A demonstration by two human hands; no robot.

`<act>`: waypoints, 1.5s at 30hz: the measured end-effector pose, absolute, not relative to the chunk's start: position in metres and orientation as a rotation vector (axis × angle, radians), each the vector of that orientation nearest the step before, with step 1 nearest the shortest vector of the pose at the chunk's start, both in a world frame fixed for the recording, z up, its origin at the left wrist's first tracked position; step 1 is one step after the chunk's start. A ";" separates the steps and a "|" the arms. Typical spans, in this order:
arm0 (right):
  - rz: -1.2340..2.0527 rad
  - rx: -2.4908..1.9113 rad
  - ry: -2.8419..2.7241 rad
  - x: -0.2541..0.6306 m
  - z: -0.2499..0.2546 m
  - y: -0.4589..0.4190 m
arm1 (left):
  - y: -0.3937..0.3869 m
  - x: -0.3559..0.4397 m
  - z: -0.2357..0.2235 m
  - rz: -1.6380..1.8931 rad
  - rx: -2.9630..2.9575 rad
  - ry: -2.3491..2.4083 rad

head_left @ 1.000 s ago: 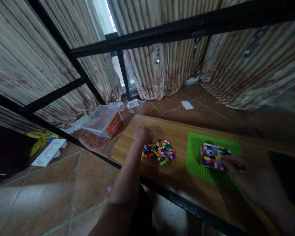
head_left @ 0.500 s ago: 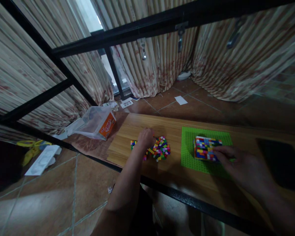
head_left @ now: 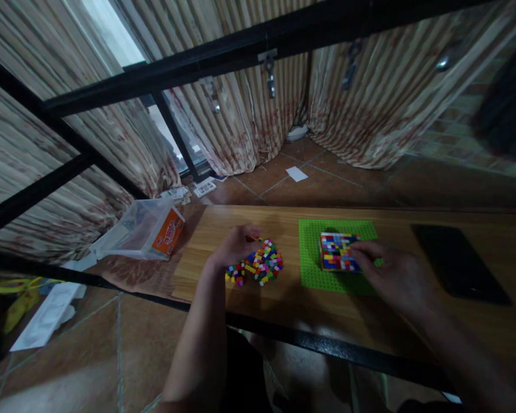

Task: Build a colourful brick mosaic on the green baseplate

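Note:
A loose pile of small multicoloured toy bricks lies on the wooden tabletop. My left hand is at the pile's upper left edge, thumb and fingers bent around what looks like an orange toy brick. Further right, a flat rectangular block of joined toy bricks sits on a green studded baseplate. My right hand grips the block's right edge with thumb and forefinger pinched together. Its palm hides the baseplate's lower right corner.
A black phone-like slab lies on the table at the right. Left of the table stands a clear plastic box with an orange label. A dark metal frame and striped curtains are behind. White paper lies on the tiled floor.
My left hand has come over the bricks and drawn back to the pile's upper left, its fingers now showing. My right hand stays at the block's edge. The view has turned right.

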State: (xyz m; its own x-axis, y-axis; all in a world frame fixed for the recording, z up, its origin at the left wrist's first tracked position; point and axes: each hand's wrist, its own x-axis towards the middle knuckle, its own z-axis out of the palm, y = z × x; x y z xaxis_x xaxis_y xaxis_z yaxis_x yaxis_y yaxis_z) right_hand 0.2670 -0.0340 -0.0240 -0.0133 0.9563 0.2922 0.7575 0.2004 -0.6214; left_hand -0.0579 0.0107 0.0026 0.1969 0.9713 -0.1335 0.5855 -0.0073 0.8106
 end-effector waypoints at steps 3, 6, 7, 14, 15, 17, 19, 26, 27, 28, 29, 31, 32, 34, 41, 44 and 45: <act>0.464 -1.509 -1.741 0.253 -0.017 -0.040 | 0.003 -0.039 0.011 0.702 1.459 1.206; 0.687 -1.372 -1.680 0.236 -0.009 -0.047 | -0.005 -0.011 0.013 0.707 1.255 1.038; 0.755 -1.304 -1.664 0.231 -0.007 -0.049 | -0.007 -0.002 0.012 0.694 1.189 0.997; 1.010 -1.108 -1.711 0.221 -0.002 -0.051 | -0.017 0.041 0.000 0.728 0.725 0.675; 1.009 -1.103 -1.698 0.222 -0.003 -0.050 | -0.017 0.043 -0.002 0.735 0.680 0.639; 1.020 -1.092 -1.651 0.223 -0.006 -0.048 | -0.017 0.045 -0.005 0.732 0.614 0.605; 1.032 -1.088 -1.596 0.224 -0.009 -0.046 | -0.017 0.047 -0.006 0.725 0.577 0.610; 1.067 -1.144 -1.438 0.226 -0.014 -0.046 | -0.018 0.053 -0.009 0.751 0.591 0.734; 1.111 -1.152 -1.400 0.226 -0.014 -0.046 | -0.019 0.054 -0.010 0.754 0.604 0.757; 1.155 -1.160 -1.361 0.226 -0.014 -0.046 | -0.019 0.054 -0.010 0.753 0.623 0.781; 1.194 -1.165 -1.322 0.226 -0.013 -0.046 | -0.020 0.055 -0.011 0.746 0.645 0.803; 1.247 -1.161 -1.262 0.225 -0.013 -0.046 | -0.021 0.056 -0.010 0.724 0.686 0.830; 1.262 -1.153 -1.243 0.225 -0.013 -0.046 | -0.022 0.056 -0.009 0.714 0.702 0.834; 1.285 -1.131 -1.226 0.224 -0.012 -0.046 | -0.024 0.056 -0.007 0.695 0.730 0.825; 1.334 -1.118 -1.180 0.222 -0.012 -0.046 | -0.027 0.061 -0.009 0.765 0.860 0.791; 1.335 -1.083 -1.142 0.220 -0.013 -0.047 | -0.029 0.064 -0.012 0.805 0.866 0.787; 1.353 -1.064 -1.109 0.220 -0.013 -0.047 | -0.029 0.065 -0.012 0.814 0.843 0.791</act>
